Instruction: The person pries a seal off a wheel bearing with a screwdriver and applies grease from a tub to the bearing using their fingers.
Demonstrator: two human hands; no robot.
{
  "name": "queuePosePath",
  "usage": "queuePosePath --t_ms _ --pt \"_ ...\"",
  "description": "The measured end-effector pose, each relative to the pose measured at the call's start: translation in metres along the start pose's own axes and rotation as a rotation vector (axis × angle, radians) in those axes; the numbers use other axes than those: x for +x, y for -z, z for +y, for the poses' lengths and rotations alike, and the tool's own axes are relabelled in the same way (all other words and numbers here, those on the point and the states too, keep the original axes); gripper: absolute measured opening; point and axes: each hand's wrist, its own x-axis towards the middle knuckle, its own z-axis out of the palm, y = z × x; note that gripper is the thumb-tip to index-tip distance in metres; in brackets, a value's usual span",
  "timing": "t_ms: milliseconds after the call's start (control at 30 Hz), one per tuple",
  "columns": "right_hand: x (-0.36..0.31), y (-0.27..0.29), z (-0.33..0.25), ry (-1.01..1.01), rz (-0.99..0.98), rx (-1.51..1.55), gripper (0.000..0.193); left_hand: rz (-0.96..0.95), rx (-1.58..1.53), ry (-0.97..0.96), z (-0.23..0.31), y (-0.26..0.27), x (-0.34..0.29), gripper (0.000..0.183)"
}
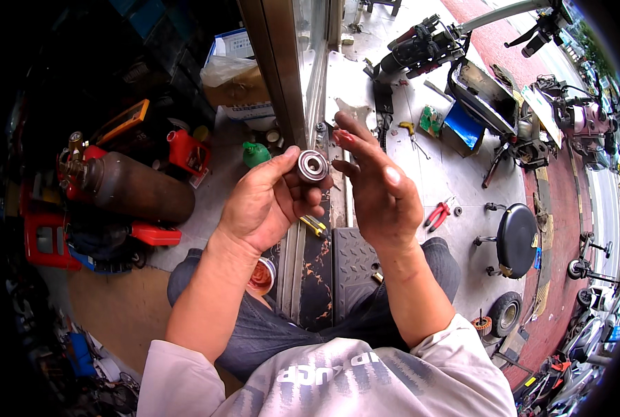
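A round metal ball bearing (312, 167) faces upward between the thumb and fingers of my left hand (260, 201). Close by on the right is my right hand (383, 191), its fingers apart and holding nothing. Red grease shows on one of its fingers, and both hands look soiled. Below my left wrist stands an open tub of red grease (262, 276), partly hidden by my forearm. Yellow-handled pliers (314, 226) lie on the door track under my left hand.
A metal door frame (276, 62) rises straight ahead. Red-handled pliers (438, 216), a black wheeled stool (516, 240) and a small tyre (506, 313) are on the right. At left lie a brown gas cylinder (139, 187) and a red container (188, 153). Partly dismantled scooter parts (487, 97) stand far right.
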Motion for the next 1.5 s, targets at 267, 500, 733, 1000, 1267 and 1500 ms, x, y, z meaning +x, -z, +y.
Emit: queuePosePath --t_ms 267,500,733,1000,1267,1500 --pt "0.0 -0.001 0.014 -0.029 -0.061 -0.163 0.082 0.068 -0.005 0.063 0.001 0.002 -0.004 0.042" --pt "0.0 0.002 0.024 -0.017 -0.101 -0.182 0.077 0.052 -0.015 0.076 0.005 0.006 -0.003 0.041" --pt "-0.003 0.0 0.019 0.1 -0.088 -0.488 0.055 0.048 -0.06 0.101 0.008 0.006 -0.002 0.042" --pt "0.004 0.012 -0.002 0.468 -0.196 -1.045 0.048 0.045 -0.062 0.13 0.009 0.011 -0.001 0.044" --pt "0.01 0.015 0.006 0.12 -0.168 -0.492 0.06 0.023 0.023 0.248 0.003 0.003 -0.001 0.047" --pt "0.006 0.017 0.005 0.105 -0.199 -0.607 0.056 -0.014 -0.009 0.272 0.001 0.004 0.0 0.046"
